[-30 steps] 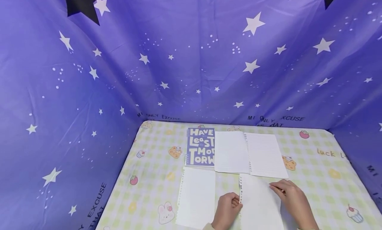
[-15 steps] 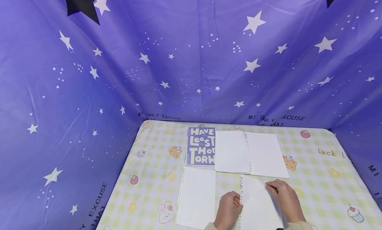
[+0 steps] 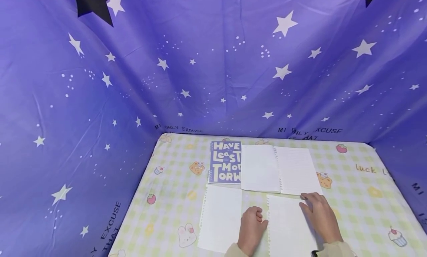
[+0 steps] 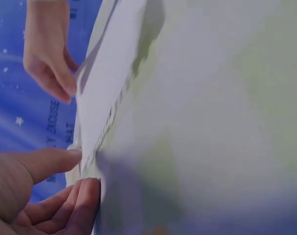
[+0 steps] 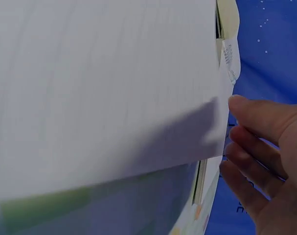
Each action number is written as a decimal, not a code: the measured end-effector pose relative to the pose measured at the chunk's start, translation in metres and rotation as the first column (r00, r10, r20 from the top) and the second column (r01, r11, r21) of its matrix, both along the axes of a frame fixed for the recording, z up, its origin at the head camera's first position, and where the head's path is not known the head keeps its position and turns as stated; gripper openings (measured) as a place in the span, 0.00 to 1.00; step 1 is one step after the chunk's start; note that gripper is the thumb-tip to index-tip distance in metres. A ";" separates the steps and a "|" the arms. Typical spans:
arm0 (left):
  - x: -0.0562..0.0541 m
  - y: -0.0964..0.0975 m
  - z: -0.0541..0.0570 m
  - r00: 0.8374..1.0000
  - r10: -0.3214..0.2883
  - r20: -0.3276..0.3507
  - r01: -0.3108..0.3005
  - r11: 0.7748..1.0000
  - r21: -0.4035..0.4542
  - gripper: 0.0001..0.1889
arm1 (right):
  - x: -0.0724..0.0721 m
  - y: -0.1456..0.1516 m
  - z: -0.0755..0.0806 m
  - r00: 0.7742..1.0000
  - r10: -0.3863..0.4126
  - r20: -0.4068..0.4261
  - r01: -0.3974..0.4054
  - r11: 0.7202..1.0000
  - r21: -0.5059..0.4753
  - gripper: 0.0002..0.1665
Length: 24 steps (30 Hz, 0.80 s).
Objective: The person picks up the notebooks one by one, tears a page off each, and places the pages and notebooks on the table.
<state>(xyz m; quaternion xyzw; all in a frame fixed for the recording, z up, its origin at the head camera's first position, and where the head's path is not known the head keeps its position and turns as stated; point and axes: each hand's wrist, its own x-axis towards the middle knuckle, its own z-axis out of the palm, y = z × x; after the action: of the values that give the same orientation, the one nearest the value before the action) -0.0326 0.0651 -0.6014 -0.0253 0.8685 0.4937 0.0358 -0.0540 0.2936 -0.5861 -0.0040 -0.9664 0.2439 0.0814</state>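
Note:
A loose lined sheet of paper (image 3: 290,223) with a row of punched holes lies at the table's front. My left hand (image 3: 252,229) is at its holed edge. In the left wrist view the thumb (image 4: 55,161) and fingertips stand apart at that edge. My right hand (image 3: 320,216) is at the sheet's far right corner, its fingers loosely bent. The right wrist view shows the right fingertips (image 5: 236,104) spread beside the paper, with nothing pinched between them. A second loose sheet (image 3: 221,218) lies left of the left hand.
Behind the sheets lie a purple notebook cover (image 3: 225,162) with large lettering and an open lined notebook (image 3: 297,170) overlapping it. A checked tablecloth (image 3: 360,212) covers the table. Purple star-printed curtain (image 3: 213,64) rises at the back and sides.
The right hand has let go of the sheet's lifted corner, and that corner has come down flat. The left hand's thumb and fingers have loosened at the holed edge.

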 end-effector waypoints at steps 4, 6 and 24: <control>-0.013 -0.009 0.004 1.000 0.027 0.002 -0.027 0.999 0.026 0.14 | -0.005 -0.003 0.001 0.996 0.015 -0.088 -0.017 1.000 -0.021 0.20; -0.020 -0.013 0.006 0.999 0.041 -0.015 -0.040 0.998 0.037 0.13 | -0.009 -0.006 0.001 0.990 0.033 -0.136 -0.037 0.999 -0.024 0.20; -0.089 -0.040 0.020 0.958 0.138 -0.250 -0.148 0.989 -0.020 0.10 | -0.047 -0.051 -0.003 0.973 0.198 -0.118 -0.197 0.980 0.022 0.31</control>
<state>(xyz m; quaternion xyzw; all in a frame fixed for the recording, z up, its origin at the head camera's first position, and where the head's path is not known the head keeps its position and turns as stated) -0.1211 0.0250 -0.5809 -0.0265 0.8713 0.4776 -0.1094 -0.1013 0.2429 -0.5889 0.1071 -0.9566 0.2455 0.1147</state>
